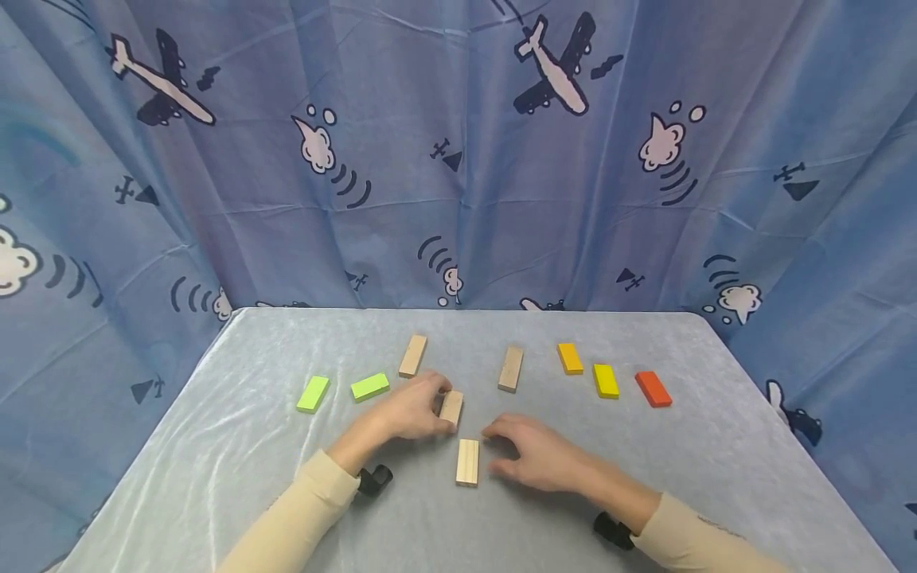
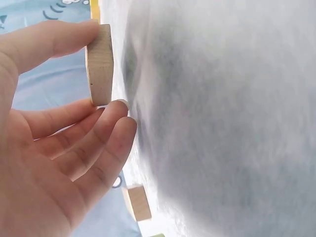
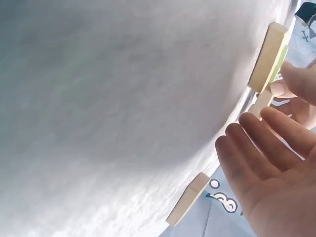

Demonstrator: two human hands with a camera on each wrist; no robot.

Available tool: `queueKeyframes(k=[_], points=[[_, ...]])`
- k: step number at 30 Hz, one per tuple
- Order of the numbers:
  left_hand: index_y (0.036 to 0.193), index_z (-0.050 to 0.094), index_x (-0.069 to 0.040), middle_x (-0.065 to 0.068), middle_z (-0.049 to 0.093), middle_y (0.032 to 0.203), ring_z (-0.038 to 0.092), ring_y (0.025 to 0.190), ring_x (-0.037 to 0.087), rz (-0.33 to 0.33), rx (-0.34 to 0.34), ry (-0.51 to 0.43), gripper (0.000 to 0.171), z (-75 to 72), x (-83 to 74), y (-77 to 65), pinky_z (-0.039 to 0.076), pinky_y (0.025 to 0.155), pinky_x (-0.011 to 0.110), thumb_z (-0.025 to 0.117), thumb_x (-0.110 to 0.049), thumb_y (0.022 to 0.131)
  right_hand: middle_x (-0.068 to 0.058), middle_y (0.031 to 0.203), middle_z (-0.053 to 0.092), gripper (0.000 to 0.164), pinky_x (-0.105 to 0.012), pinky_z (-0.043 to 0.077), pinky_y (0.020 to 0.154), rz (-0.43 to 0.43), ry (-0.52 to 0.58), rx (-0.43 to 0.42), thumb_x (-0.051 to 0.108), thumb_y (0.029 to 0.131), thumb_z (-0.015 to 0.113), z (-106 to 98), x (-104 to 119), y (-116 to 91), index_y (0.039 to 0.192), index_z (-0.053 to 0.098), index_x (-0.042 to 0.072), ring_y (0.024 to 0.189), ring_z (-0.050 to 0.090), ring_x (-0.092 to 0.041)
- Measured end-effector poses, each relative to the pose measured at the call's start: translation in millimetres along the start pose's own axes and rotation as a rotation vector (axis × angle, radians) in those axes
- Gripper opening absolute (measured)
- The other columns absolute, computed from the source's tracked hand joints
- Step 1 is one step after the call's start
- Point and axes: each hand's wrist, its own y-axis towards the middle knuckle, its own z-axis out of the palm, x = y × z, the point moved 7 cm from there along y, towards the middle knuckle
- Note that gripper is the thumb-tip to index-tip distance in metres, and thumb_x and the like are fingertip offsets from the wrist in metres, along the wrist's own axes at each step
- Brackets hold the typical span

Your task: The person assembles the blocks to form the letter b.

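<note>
My left hand pinches a plain wooden block between thumb and fingertips. In the left wrist view, the thumb presses one end of this block and a fingertip meets the other, while the remaining fingers curve below. A second wooden block, with striped grain, lies nearer to me on the cloth. Just right of it is my right hand, its fingers relaxed and slightly bent with nothing in them. The right wrist view shows the striped block beyond the right hand's fingertips.
Two more wooden blocks lie farther back on the grey cloth-covered table. Green blocks are at left. An orange block, a yellow block and a red block lie at right. A blue patterned curtain hangs behind.
</note>
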Motion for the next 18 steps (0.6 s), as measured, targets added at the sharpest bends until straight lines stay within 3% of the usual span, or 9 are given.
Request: queueKeyframes(k=[8, 18], points=[[0.122, 0.063, 0.001, 0.013, 0.063, 0.120, 0.060, 0.102, 0.023, 0.042, -0.011, -0.003, 0.055, 2.6, -10.6, 0.7, 0.051, 0.094, 0.041, 0.084, -0.029, 0.080, -0.005, 0.124, 0.067, 0.039, -0.050, 0.049, 0.101, 0.062, 0.035, -0.031, 0.021, 0.092, 0.075, -13.9, -16.1, -2.9, 0.126, 0.067, 0.006, 0.118, 0.061, -0.026], [0.118, 0.064, -0.002, 0.009, 0.064, 0.117, 0.060, 0.101, 0.020, 0.037, 0.006, -0.016, 0.052, 8.8, -15.3, 2.7, 0.052, 0.091, 0.038, 0.082, -0.033, 0.081, -0.005, 0.126, 0.066, 0.038, -0.052, 0.048, 0.102, 0.100, 0.016, -0.119, 0.020, 0.093, 0.074, -32.4, -32.2, -1.6, 0.128, 0.067, 0.005, 0.120, 0.061, -0.029]])
